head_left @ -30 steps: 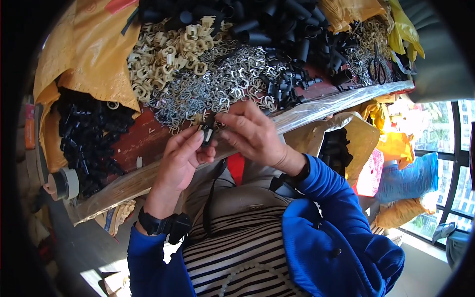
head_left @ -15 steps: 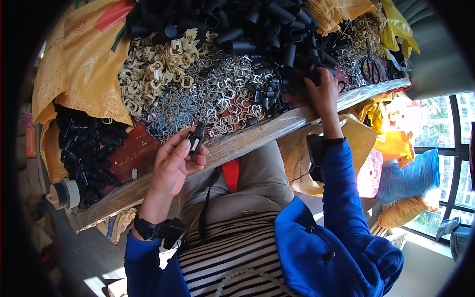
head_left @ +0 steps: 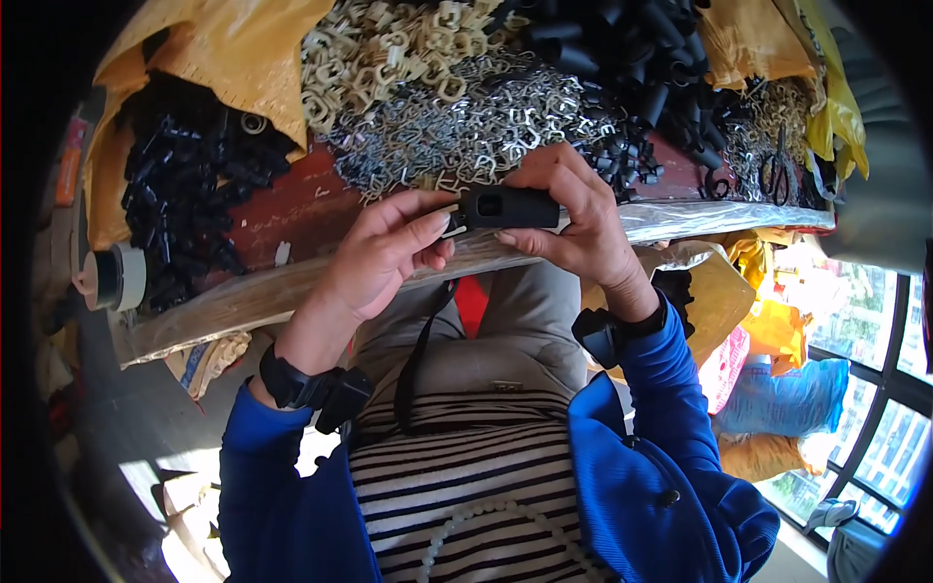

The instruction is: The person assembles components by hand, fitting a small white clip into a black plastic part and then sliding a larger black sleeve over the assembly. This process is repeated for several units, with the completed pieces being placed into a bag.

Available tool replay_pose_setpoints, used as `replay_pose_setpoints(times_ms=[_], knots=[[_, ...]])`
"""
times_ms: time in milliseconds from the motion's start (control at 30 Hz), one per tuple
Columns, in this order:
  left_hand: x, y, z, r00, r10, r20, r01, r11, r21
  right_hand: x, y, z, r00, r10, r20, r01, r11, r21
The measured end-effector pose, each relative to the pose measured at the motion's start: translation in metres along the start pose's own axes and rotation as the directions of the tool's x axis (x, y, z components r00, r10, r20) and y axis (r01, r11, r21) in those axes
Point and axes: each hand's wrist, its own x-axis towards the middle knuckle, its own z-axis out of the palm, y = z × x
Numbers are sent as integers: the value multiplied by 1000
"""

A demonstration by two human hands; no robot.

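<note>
Since the earlier frame, the right hand (head_left: 591, 231) had come back from the black pieces at the right of the counter (head_left: 277, 231), a reddish-brown surface with a plastic-wrapped front edge, to meet the left hand (head_left: 381, 251). Its thumb and fingers were clamped on a matte black plastic tube with a small rounded-square opening (head_left: 530, 207), held level above the counter's front edge. The left thumb and fingers were pinched on a small black plastic part with a pale strip (head_left: 454, 224), mostly hidden, right at the tube's left end; whether the two were joined could not be told. Beyond the hands lay a heap of bent silver metal clips (head_left: 466, 126), with chunky cream plastic clips (head_left: 389, 60) behind it and small glossy black plastic fittings (head_left: 180, 185) to the left.
</note>
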Motion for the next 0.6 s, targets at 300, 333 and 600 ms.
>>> replay_pose_setpoints(times_ms=[300,333,600], knots=[[-7,6,-20,998,-31,49,27,995,96,4,-12,24,997,-2,79,0,1000,29],[-3,4,-14,997,-33,70,27,995,93,3,-11,17,997,6,75,-7,1000,9],[34,-18,49,979,188,-81,-159,948,274,-13,19,-45,984,-108,145,74,973,219]])
